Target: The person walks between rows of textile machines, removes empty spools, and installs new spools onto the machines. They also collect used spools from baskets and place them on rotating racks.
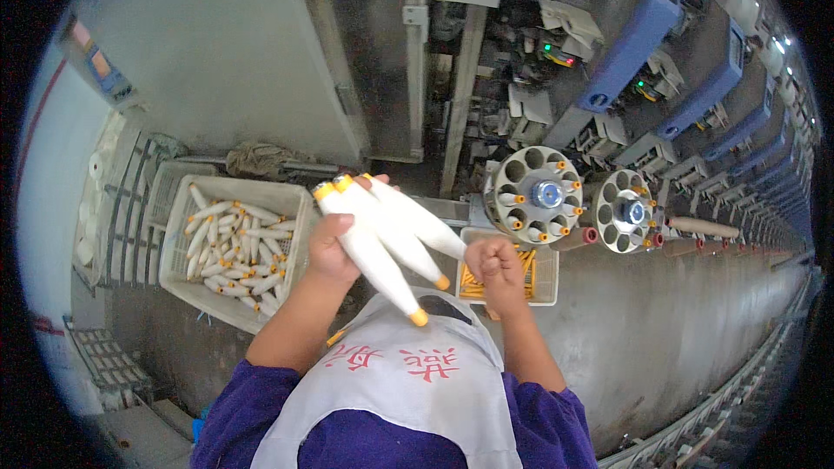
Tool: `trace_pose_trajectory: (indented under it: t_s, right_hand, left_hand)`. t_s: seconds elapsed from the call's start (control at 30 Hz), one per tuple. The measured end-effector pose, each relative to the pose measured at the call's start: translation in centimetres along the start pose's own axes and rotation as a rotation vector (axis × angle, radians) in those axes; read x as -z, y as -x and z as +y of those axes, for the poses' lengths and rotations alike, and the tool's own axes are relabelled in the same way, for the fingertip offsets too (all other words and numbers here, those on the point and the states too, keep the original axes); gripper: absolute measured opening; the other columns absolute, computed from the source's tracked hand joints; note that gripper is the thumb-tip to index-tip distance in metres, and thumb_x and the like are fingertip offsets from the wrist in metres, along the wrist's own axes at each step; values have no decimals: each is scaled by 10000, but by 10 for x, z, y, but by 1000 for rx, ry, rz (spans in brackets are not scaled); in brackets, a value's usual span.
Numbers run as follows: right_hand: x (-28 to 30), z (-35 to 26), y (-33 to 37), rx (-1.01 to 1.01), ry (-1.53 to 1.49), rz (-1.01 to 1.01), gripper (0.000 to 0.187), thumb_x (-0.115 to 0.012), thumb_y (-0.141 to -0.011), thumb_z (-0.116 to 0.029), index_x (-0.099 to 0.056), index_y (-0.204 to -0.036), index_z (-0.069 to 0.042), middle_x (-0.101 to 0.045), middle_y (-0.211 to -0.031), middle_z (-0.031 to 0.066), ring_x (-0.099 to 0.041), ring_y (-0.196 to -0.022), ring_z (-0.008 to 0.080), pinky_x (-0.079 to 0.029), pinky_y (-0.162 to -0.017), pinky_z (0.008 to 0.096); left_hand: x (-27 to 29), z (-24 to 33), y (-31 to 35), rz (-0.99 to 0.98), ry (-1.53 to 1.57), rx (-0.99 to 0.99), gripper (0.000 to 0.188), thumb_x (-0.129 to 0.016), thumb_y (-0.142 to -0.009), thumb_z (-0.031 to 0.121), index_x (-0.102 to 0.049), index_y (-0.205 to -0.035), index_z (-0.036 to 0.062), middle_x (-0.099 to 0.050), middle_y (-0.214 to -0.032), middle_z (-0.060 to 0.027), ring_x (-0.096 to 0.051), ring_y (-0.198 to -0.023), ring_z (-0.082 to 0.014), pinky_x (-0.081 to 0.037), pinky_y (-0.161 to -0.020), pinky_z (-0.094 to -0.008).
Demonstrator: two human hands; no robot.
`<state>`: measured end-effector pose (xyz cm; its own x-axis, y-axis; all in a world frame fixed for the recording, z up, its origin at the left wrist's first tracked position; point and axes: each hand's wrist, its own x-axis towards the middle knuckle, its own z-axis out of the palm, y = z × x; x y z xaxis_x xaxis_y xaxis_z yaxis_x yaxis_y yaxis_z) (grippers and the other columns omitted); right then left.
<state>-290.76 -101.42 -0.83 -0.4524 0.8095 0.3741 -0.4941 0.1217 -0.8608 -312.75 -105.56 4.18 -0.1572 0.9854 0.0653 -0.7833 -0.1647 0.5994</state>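
Note:
In my left hand [332, 250] is a bunch of white yarn bobbins [373, 252] with yellow-orange ends, held in front of my chest. Three of them show, fanned out and slanting down to the right. My fingers wrap round their thicker upper ends, with the thumb across the nearest one. My right hand [495, 267] is closed at the lower tip of the rightmost bobbin [426, 224], and that tip is hidden in its fingers.
A white crate [300, 234] heaped with similar bobbins stands at left. On the right, a pale basket [546, 288] of yellow tubes sits below two round bobbin magazines [514, 175] [608, 191]. Blue-sided machines [630, 30] run off to the far right. Grey floor [660, 313] extends below them.

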Motion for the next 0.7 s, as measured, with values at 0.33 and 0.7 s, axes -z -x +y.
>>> trace_pose_trajectory:
  t_s: [0.33, 0.7]
  right_hand:
    - [248, -51, 123, -502, 1708, 433, 252, -667, -734, -70, -560, -963, -57, -620, -858, 82, -595, -727, 280, -479, -642, 371]
    - [115, -74, 0, 443, 1396, -97, 328, -624, -666, -76, -669, -987, -126, -631, -1004, 82, -622, -862, 254, -507, -725, 342]
  left_hand:
    - [-18, -40, -58, 105, -23, -64, 491, -609, -681, 243, -527, -1114, 26, -487, -1220, -227, -450, -1158, -387, -321, -1031, -500]
    - [-80, -123, -77, 119, 172, 110, 487, -630, -698, 241, -536, -1129, 35, -513, -1196, -199, -481, -1124, -332, -342, -1024, -456]
